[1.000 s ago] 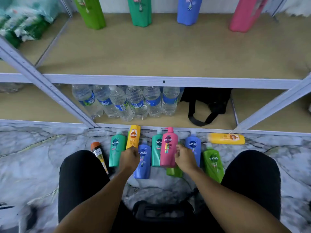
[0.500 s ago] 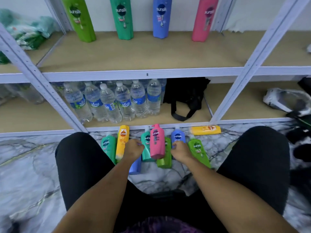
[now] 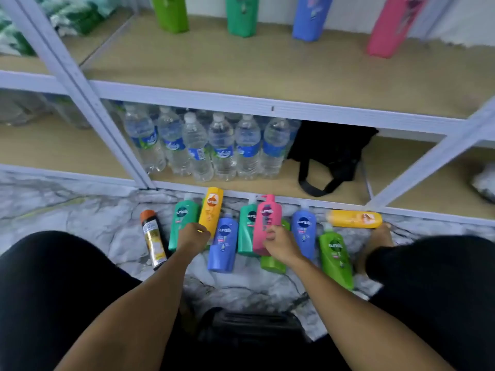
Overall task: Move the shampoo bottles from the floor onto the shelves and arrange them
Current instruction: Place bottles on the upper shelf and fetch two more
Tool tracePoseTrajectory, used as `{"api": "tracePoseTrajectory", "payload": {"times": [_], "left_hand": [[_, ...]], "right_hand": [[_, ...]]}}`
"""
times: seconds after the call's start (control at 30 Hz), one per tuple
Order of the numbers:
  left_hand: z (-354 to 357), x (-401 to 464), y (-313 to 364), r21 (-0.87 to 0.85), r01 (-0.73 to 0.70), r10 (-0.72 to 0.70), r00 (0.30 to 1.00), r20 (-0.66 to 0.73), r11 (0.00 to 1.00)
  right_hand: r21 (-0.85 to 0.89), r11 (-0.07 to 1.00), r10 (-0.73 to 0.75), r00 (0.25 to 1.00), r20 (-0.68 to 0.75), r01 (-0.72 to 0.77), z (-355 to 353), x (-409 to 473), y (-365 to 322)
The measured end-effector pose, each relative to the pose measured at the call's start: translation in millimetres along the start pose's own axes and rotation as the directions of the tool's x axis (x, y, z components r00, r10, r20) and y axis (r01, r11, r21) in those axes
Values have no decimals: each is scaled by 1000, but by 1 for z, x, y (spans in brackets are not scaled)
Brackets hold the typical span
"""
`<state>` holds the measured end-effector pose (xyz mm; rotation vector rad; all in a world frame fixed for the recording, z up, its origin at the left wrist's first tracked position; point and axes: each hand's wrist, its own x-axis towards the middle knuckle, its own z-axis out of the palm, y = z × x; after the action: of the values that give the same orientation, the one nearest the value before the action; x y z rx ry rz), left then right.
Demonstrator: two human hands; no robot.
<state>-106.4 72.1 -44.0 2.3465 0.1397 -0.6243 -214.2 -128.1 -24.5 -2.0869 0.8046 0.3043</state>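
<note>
Shampoo bottles (image 3: 223, 245) lie on the floor (image 3: 80, 218) before the shelves (image 3: 267, 105); water bottles (image 3: 222, 151) stand on the lowest.

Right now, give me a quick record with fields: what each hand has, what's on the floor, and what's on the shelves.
left hand: grips the yellow bottle, upright
right hand: grips the pink bottle, upright
floor: more green, blue and yellow bottles lying in a row, plus a spray can at the left
upper shelf: four bottles standing at the back
lower shelf: water bottles, black bag
</note>
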Motion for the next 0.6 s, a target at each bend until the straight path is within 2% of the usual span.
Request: {"api": "tracePoseTrajectory", "payload": {"times": [0.17,0.33,0.43,0.6], "left_hand": [[-20,41,-58,-29,161,-163,986,-46,986],[-36,76,-109,-55,327,-331,941,-71,943],[-38,103,-134,-91,405,-412,908,-82,910],[-32,136,-151,-225,476,-506,857,-99,850]], "right_hand": [[-69,998,2,992,123,6,47,47,-14],[-147,989,36,972,232,-2,93,86,-34],[-169,985,65,976,210,-29,120,111,-47],[-82,991,119,985,124,-109,156,152,-62]]}}
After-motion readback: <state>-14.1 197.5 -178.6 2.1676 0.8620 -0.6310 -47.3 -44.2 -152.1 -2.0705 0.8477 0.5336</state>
